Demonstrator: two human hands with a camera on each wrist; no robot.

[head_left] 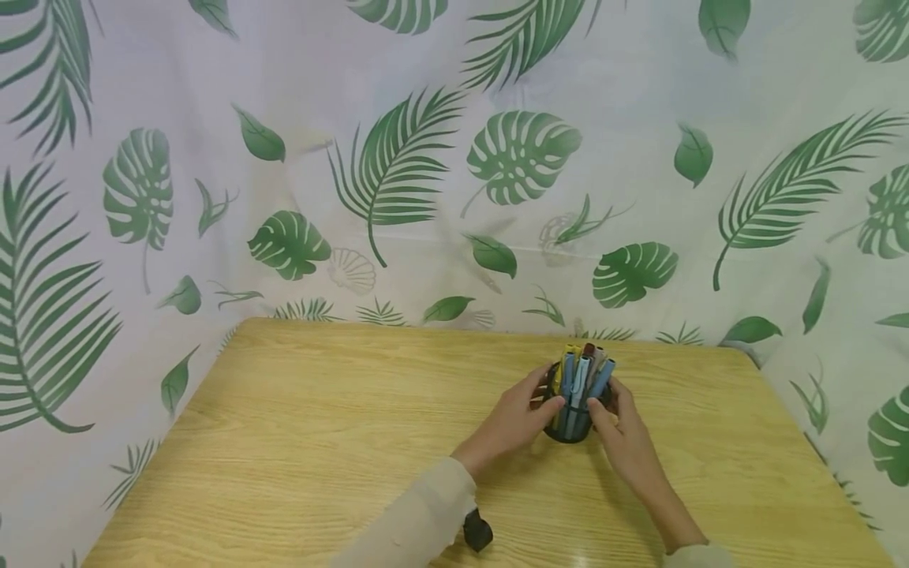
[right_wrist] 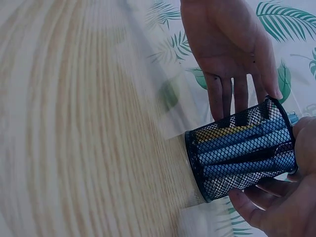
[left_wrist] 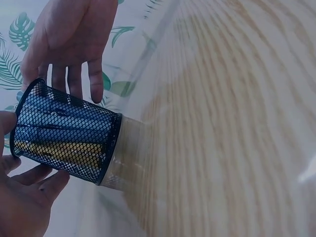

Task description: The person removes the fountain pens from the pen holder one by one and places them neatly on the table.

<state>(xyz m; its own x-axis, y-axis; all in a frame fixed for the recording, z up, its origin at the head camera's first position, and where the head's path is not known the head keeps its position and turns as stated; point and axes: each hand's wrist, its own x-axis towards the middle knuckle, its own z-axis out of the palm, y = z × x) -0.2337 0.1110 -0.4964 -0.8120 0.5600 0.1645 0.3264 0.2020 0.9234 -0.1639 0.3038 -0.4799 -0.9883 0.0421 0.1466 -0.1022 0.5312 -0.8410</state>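
Toward the table's back right stands a black mesh pen holder point(head_left: 568, 430), filled with several pens point(head_left: 581, 377) in blue, light blue, yellow, grey and dark red. My left hand point(head_left: 517, 414) grips its left side, thumb near the rim and fingers around the mesh. From the opposite side my right hand point(head_left: 628, 438) holds it, thumb at the front by the rim. In the left wrist view the mesh wall point(left_wrist: 66, 131) shows blue and yellow pens inside. The right wrist view has the holder's base point(right_wrist: 195, 165) close to the tabletop, with both hands about the upper part.
A light wood-grain table point(head_left: 319, 442) spreads under the arms. Behind it hangs a white cloth point(head_left: 419, 292) printed with green leaves, meeting the table's back edge near the holder. A small black object point(head_left: 477, 530) sits by the left sleeve point(head_left: 419, 513).
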